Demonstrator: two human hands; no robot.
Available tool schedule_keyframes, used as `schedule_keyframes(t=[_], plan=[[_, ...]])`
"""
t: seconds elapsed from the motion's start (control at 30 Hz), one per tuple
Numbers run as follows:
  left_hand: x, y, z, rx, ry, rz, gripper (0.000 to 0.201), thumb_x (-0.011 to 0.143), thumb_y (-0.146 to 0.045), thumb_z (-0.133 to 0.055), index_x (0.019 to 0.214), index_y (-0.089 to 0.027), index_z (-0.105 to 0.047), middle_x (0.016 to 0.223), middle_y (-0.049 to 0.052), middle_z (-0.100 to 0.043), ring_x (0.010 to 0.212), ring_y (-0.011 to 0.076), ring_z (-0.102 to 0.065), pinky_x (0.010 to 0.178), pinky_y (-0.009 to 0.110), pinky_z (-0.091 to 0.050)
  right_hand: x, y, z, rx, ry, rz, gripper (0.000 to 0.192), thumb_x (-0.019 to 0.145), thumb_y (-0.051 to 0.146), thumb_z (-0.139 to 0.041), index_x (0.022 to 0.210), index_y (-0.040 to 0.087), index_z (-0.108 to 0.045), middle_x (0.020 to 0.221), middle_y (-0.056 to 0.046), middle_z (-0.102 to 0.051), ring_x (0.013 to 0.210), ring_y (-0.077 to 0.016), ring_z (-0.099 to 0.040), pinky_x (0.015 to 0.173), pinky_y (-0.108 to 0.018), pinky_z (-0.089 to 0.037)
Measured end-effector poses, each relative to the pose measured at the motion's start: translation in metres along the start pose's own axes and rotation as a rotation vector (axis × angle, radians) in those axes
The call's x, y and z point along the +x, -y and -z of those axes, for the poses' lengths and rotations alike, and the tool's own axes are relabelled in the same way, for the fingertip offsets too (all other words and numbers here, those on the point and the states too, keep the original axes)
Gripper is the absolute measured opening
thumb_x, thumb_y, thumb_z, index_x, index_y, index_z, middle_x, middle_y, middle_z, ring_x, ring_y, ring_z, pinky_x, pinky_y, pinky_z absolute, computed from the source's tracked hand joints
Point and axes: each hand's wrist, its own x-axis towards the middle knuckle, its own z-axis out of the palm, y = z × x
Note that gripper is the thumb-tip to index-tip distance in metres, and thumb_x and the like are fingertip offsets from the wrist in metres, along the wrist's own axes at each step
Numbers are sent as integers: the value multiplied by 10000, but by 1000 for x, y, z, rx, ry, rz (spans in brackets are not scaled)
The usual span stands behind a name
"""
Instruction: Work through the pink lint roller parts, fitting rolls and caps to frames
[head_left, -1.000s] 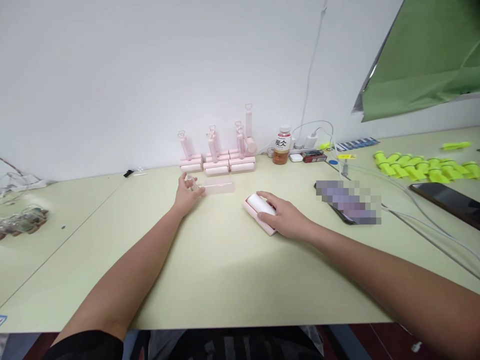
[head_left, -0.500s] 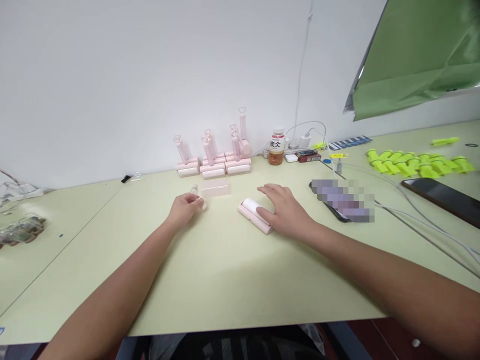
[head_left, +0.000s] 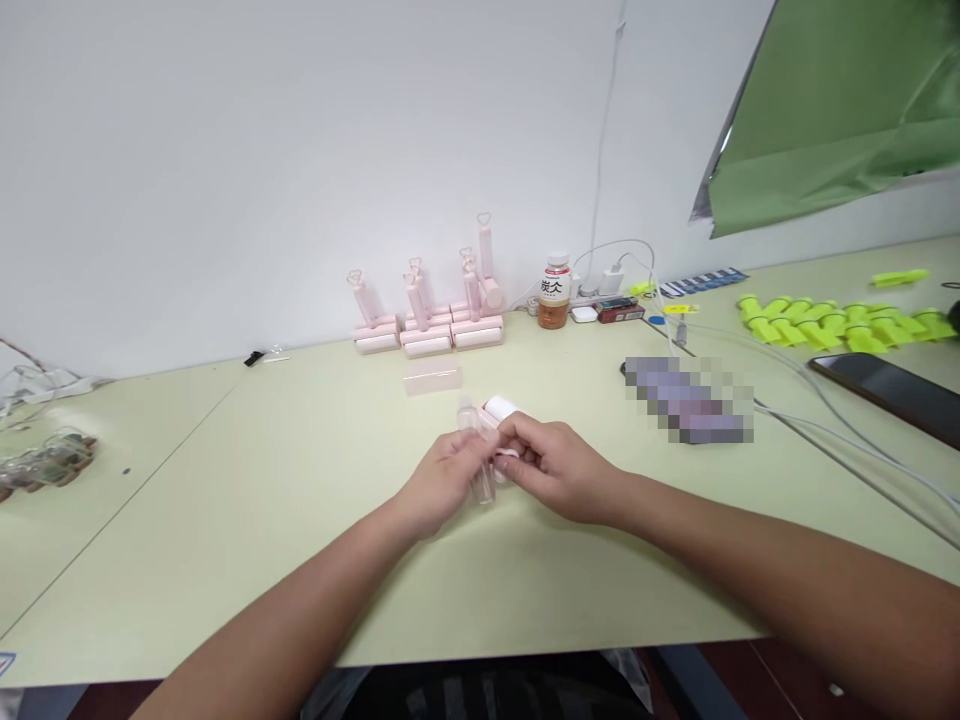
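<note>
My left hand is closed on a clear plastic lint roller handle, which sticks out above and below the fingers. Against it, the fingertips of my right hand are pinched on a small pale piece, mostly hidden by the fingers. Just behind both hands lies a pink lint roller head with a white roll, partly covered by them. A clear pinkish cover rests on the table a little farther back.
Several pink lint rollers with upright handles stand along the wall. Beside them is a bottle. A blurred-out phone-like object, cables, a dark phone and several yellow-green pieces occupy the right. Wrapped items lie far left.
My left hand has moved right, bringing the clear handle in front of the roller head. My right hand has come off the roller head and closed its fingertips beside the left hand.
</note>
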Motion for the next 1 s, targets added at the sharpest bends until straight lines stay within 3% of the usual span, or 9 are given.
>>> schedule_keyframes(t=[0.1,0.2,0.37,0.47,0.6,0.77,0.87,1.0], plan=[[3,3,7,-140,-209,61,498,793,-643,-589,695,-159,-651,513,-34,-420,426,72,-330,413,216,-230,0,2,0,254,-40,-94,129,920,311,-571,895,215,-489,688,45,-519,586,-105,-475,540,-229,-379],[4,2,11,-356,-240,109,465,748,-643,-644,742,-181,-601,457,-90,-315,352,36,-189,383,191,-135,0,5,-2,485,-67,-153,197,914,382,-594,961,214,-504,720,33,-541,572,-108,-507,514,-234,-439],[2,2,10,-407,-210,17,411,682,-543,-749,757,-176,-579,468,-68,-470,336,44,-334,359,177,-209,0,12,-4,604,-117,-208,296,870,446,-658,832,202,-494,657,12,-604,570,-130,-589,532,-266,-512],[1,4,9,-380,-194,-16,404,688,-535,-743,776,-173,-587,505,-54,-526,343,58,-397,341,180,-247,-1,11,-4,627,-45,-230,343,844,480,-684,812,200,-489,656,-9,-644,587,-151,-631,552,-287,-530],[0,6,8,-361,-183,-45,403,688,-526,-753,769,-169,-587,506,-52,-532,355,72,-445,337,182,-290,-2,5,-4,527,62,-233,376,859,531,-645,794,196,-486,691,-19,-641,587,-140,-606,547,-273,-508],[-2,4,8,-285,-166,-90,383,667,-491,-777,741,-169,-584,493,-39,-552,364,100,-490,351,210,-339,-3,5,5,69,167,-86,366,974,504,-453,828,184,-559,703,-9,-594,627,-132,-540,590,-251,-425],[-4,3,9,-281,-127,-69,334,668,-436,-786,748,-176,-592,432,-69,-486,341,85,-448,361,199,-298,-2,8,10,-144,216,5,378,998,443,-401,772,182,-554,680,0,-564,615,-130,-489,596,-249,-364],[-6,1,9,-352,-99,4,333,661,-440,-794,781,-178,-627,406,-102,-386,319,64,-373,359,194,-258,-1,9,11,-246,219,32,373,1002,415,-395,727,190,-508,665,3,-553,598,-133,-460,590,-252,-326]])
